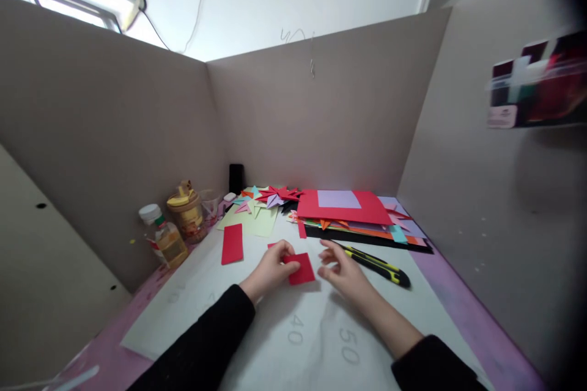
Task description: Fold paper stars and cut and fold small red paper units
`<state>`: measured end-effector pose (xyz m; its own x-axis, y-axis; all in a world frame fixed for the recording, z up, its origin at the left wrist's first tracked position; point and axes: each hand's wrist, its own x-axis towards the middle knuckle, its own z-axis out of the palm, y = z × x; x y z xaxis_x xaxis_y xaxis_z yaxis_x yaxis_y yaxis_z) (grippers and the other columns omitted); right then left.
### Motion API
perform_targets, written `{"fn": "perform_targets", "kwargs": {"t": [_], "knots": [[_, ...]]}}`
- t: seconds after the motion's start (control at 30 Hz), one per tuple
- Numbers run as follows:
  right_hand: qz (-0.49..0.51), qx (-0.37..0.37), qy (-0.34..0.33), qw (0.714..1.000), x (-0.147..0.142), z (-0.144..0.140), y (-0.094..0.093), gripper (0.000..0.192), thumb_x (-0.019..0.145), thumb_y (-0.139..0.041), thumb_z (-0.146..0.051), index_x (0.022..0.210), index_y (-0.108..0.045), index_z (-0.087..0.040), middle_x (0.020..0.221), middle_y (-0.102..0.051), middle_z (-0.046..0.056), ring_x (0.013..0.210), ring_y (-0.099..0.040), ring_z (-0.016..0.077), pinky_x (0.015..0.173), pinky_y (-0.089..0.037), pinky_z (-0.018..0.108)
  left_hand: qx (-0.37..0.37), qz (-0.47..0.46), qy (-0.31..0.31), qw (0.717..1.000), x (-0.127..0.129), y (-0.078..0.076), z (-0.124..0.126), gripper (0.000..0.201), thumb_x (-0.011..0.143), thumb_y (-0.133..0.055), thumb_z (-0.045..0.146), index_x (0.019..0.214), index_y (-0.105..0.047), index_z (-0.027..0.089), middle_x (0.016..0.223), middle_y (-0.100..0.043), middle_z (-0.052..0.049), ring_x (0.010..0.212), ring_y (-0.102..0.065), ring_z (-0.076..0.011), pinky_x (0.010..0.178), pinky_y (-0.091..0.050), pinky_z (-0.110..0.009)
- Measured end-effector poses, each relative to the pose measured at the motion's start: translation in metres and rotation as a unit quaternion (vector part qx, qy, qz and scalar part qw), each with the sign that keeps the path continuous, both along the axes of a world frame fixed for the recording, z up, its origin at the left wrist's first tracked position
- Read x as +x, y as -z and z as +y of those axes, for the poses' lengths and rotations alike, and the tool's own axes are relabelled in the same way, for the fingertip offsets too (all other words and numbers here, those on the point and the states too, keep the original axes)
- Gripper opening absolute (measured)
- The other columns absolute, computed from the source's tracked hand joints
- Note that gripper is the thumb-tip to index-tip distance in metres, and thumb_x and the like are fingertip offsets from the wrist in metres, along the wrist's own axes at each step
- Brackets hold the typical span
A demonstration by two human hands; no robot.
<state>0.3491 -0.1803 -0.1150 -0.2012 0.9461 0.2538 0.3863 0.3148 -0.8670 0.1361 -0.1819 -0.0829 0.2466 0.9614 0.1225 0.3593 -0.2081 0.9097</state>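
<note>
A small red paper piece (303,270) lies on the white cutting mat (275,317). My left hand (271,269) pinches its left edge with thumb and fingers. My right hand (343,269) hovers just right of the paper, fingers curled and apart, holding nothing. A second red paper strip (232,244) lies flat to the left of my left hand. A yellow and black utility knife (376,264) lies on the mat just beyond my right hand.
A stack of coloured paper sheets (358,214) with a red sheet on top sits at the back right. Folded paper stars (275,197) lie at the back centre. Bottles and a jar (177,229) stand at the left wall. Grey partitions enclose the desk.
</note>
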Motion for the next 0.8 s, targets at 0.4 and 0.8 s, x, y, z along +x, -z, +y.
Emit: {"fn": "perform_targets", "kwargs": {"t": [0.4, 0.8], "knots": [[0.165, -0.058, 0.088, 0.981, -0.005, 0.011, 0.023, 0.024, 0.07, -0.057, -0.036, 0.086, -0.06, -0.018, 0.07, -0.066, 0.003, 0.067, -0.061, 0.0217, 0.063, -0.049, 0.032, 0.024, 0.327, -0.167, 0.93, -0.036, 0.016, 0.053, 0.014, 0.072, -0.064, 0.028, 0.079, -0.059, 0.016, 0.099, -0.058, -0.015, 0.102, -0.052, -0.0316, 0.086, -0.039, -0.041], [0.111, -0.045, 0.08, 0.99, -0.005, 0.007, 0.024, 0.03, 0.074, -0.057, -0.044, 0.088, -0.062, -0.018, 0.071, -0.066, 0.004, 0.067, -0.061, 0.0217, 0.063, -0.05, 0.032, 0.003, 0.053, -0.225, 0.973, -0.013, 0.005, 0.079, 0.05, 0.089, -0.044, 0.045, 0.126, -0.04, 0.012, 0.129, -0.048, -0.022, 0.1, -0.06, -0.0213, 0.08, -0.047, -0.03]]}}
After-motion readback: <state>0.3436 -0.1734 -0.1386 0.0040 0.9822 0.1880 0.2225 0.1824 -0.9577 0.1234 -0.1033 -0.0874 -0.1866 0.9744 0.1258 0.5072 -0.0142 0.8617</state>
